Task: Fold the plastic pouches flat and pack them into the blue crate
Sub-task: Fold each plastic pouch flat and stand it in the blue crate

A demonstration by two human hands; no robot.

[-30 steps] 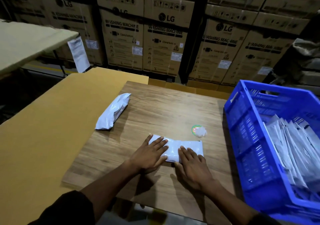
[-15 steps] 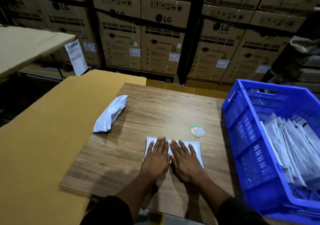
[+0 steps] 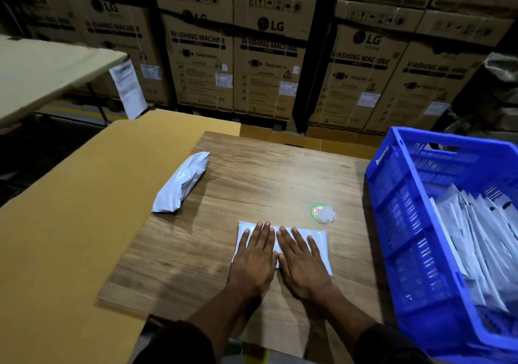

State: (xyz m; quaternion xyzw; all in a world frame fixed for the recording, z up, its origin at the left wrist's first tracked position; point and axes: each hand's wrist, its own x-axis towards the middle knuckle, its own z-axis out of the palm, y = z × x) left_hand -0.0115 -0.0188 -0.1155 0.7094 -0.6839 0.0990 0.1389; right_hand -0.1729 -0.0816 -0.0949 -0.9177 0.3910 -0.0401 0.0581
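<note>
A white plastic pouch lies folded flat on the wooden board, near its front edge. My left hand and my right hand press down on it side by side, fingers straight and palms flat, covering most of it. A second pouch, a bulky white bundle, lies at the board's left edge. The blue crate stands to the right and holds several flat white pouches stacked on edge.
A small round green sticker with a crumpled bit of clear film lies just behind the pouch. A yellow cardboard sheet lies under the board on the left. Stacked washing machine cartons fill the back. A pale table stands far left.
My hands have come together from the pouch's two ends to its middle and slid forward over it. The pouch now lies flatter under both palms.
</note>
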